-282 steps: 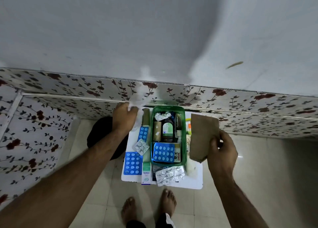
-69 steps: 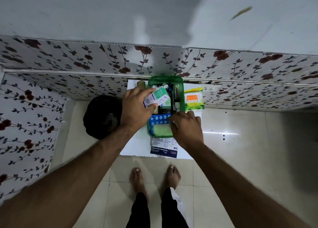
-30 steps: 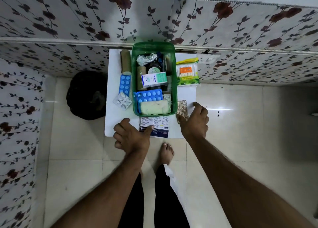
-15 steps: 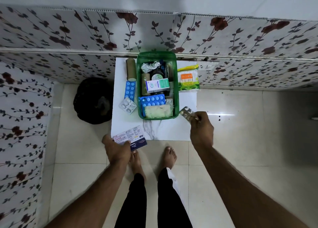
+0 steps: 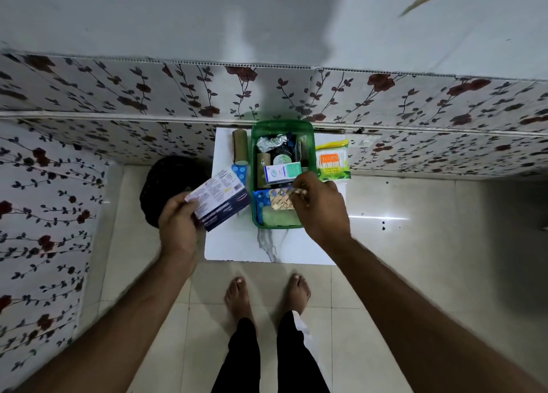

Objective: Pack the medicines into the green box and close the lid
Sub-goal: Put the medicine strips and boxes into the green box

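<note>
The green box (image 5: 253, 155) stands open on a small white table (image 5: 284, 247) against the wall, holding a dark bottle, a white and teal carton (image 5: 283, 172), a foil strip, a blue blister pack and a pale green pad. My left hand (image 5: 178, 223) grips a white and navy medicine box (image 5: 221, 202) just left of the green box. Above the near end of the green box, my right hand (image 5: 321, 205) pinches a gold blister strip (image 5: 281, 199). No lid is visible.
A brown roll (image 5: 240, 149) and a blue blister pack (image 5: 239, 170) lie on the table left of the box. A yellow-green packet of cotton buds (image 5: 332, 161) lies to its right. A black bin (image 5: 172, 191) sits on the floor at the left. My bare feet are below the table edge.
My left hand has lifted the white and navy box from the table's front corner up beside the green box. My right hand has carried the gold strip from the right side to over the box.
</note>
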